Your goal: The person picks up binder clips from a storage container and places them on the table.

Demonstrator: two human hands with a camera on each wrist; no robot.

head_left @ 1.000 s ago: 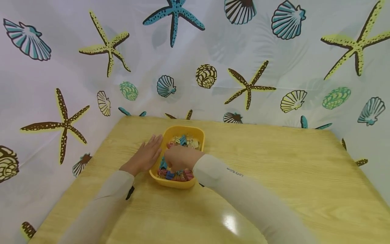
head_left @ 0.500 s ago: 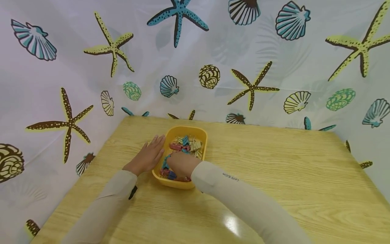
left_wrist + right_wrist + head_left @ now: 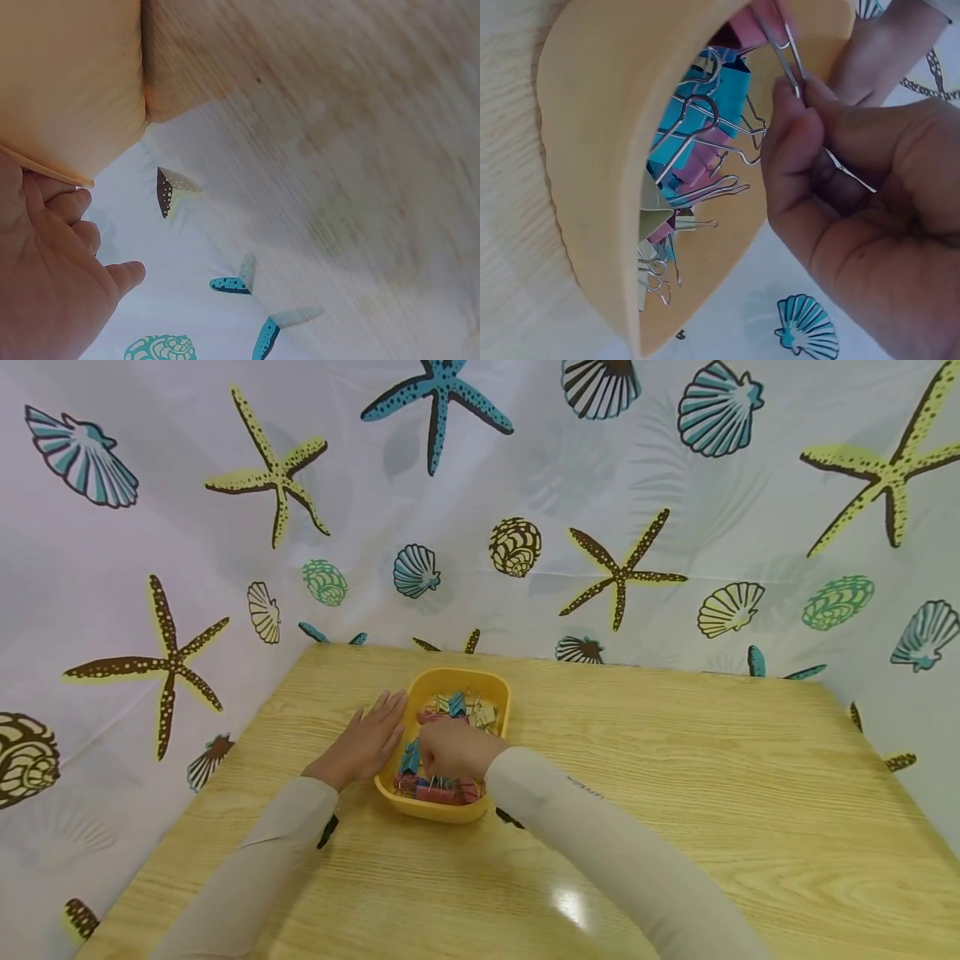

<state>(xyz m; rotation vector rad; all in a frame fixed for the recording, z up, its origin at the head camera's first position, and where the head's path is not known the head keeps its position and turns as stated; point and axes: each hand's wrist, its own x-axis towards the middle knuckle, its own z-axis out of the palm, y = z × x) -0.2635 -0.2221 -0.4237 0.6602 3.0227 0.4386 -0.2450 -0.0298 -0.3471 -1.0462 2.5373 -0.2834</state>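
A yellow plastic bin (image 3: 431, 812) holds several binder clips in blue, pink and pale yellow. My right hand (image 3: 456, 750) is over the bin's near half. In the right wrist view, its thumb and finger pinch the wire handle of a pink binder clip (image 3: 754, 28). A second wire shows below the fingers, its clip body hidden by the hand. Blue binder clips (image 3: 731, 90) lie heaped close by, wire handles sticking up. My left hand (image 3: 362, 743) rests against the bin's left wall with straight fingers; the left wrist view shows the fingertips touching its outside.
The bin stands on a light wood table (image 3: 675, 760), left of the middle. A white cloth (image 3: 465, 493) printed with starfish and shells hangs behind and at both sides. A pale sleeve (image 3: 600, 835) covers each forearm.
My right hand dips into the clips, then rises slightly, with a pink binder clip now showing under it. The left hand stays at the bin wall. The head view has shifted a little.
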